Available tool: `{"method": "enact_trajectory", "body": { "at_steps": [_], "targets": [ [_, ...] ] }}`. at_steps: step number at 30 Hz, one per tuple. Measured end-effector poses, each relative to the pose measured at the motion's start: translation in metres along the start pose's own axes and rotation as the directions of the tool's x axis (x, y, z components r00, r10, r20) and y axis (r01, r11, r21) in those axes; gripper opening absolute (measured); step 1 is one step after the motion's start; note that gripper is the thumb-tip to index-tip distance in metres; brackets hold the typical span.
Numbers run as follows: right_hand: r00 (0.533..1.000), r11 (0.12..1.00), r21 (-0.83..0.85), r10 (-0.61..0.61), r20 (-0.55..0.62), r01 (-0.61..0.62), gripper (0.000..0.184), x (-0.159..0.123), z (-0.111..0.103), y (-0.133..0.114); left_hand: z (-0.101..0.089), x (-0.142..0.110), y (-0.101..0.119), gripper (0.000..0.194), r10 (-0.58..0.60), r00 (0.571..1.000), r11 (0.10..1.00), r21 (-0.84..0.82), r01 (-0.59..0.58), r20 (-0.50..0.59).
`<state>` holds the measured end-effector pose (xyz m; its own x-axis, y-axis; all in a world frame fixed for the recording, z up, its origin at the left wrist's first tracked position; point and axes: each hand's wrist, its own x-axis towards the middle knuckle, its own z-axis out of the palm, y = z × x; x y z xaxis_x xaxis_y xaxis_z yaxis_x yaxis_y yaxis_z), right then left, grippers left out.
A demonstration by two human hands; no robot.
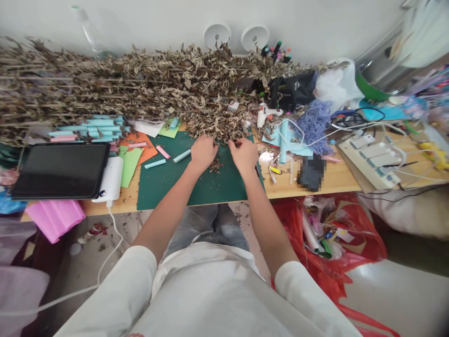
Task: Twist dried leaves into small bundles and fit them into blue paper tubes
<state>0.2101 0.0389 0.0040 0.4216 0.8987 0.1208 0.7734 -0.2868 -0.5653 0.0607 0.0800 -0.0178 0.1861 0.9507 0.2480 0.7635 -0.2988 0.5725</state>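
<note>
My left hand (204, 153) is over the green cutting mat (168, 187), its fingers curled at the front edge of a heap of dried leaves (217, 126). Across from it, my right hand (244, 153) reaches the same heap with thumb and fingers drawn together. What either hand grips, if anything, is too small to make out. Between the wrists lies a small pile of crumbled leaves (215, 165). A blue paper tube (182, 156) touches or nearly touches my left hand. Another blue tube (155, 164) and a pink tube (163, 152) lie farther left.
Long dried leafy stems (105, 84) cover the back of the table. At left are stacked blue tubes (101, 128), a black tablet (63, 171) and a white power bank (111, 180). A glue gun (267, 113), purple yarn (314, 124) and a power strip (368, 159) are at right.
</note>
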Motion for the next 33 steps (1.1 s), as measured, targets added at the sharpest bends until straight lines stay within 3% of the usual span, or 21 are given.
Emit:
{"method": "enact_trajectory", "body": {
  "at_steps": [5,10,14,19,23,28,33],
  "targets": [
    [0.997,0.995,-0.069,0.07,-0.01,-0.071,0.026,0.007,0.014,-0.014,-0.019,-0.005,-0.004,0.013,0.028,0.998,0.994,-0.107,-0.035,-0.064],
    [0.999,0.973,0.231,-0.006,-0.038,0.015,0.032,0.013,0.014,-0.001,-0.034,-0.008,-0.012,0.014,-0.111,0.986,0.934,-0.351,0.061,-0.126],
    [1.0,0.909,0.415,-0.021,-0.021,0.028,0.037,0.006,0.011,0.01,-0.03,-0.012,-0.01,0.014,-0.278,0.958,0.786,-0.589,0.188,-0.066],
    [0.991,0.792,0.61,-0.074,0.112,-0.01,0.033,-0.024,0.009,-0.001,-0.02,-0.026,0.004,0.018,-0.335,0.941,0.605,-0.756,0.25,0.043],
    [0.978,0.77,0.638,-0.137,0.159,0.004,0.033,-0.049,0.013,-0.014,-0.014,-0.04,0.01,0.026,-0.301,0.947,0.565,-0.779,0.272,0.112],
    [0.966,0.803,0.594,-0.191,0.175,0.052,0.031,-0.061,0.013,-0.019,-0.017,-0.052,0.001,0.026,-0.198,0.979,0.695,-0.697,0.177,0.051],
    [0.944,0.873,0.431,-0.307,0.12,0.229,0.021,-0.07,0.006,-0.028,-0.027,-0.065,-0.004,0.032,-0.124,0.988,0.604,-0.783,0.146,0.089]
  ]
}}
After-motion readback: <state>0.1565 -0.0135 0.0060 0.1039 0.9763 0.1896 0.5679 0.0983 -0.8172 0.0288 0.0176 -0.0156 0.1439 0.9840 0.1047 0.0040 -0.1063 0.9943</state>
